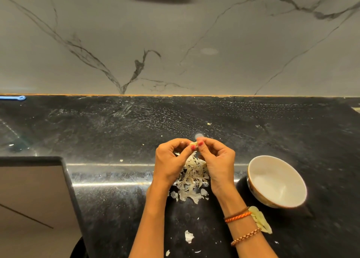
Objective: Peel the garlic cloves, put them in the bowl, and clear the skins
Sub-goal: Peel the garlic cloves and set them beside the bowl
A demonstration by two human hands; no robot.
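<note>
Both hands, left hand (171, 160) and right hand (218, 160), pinching garlic clove (193, 144) between fingertips, skins (192, 179) beneath

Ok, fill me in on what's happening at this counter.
A person is peeling garlic. Both hands, left hand and right hand, pinch one garlic clove above a pile of skins on the black counter. The white bowl to the right looks empty, and loose skins remain uncleared.

Garlic clove (193, 144): pale, small, pinched between fingertips above the counter. Skins (191, 179): white papery heap beneath it. Bowl (277, 181): white, upright, right of heap.
</note>
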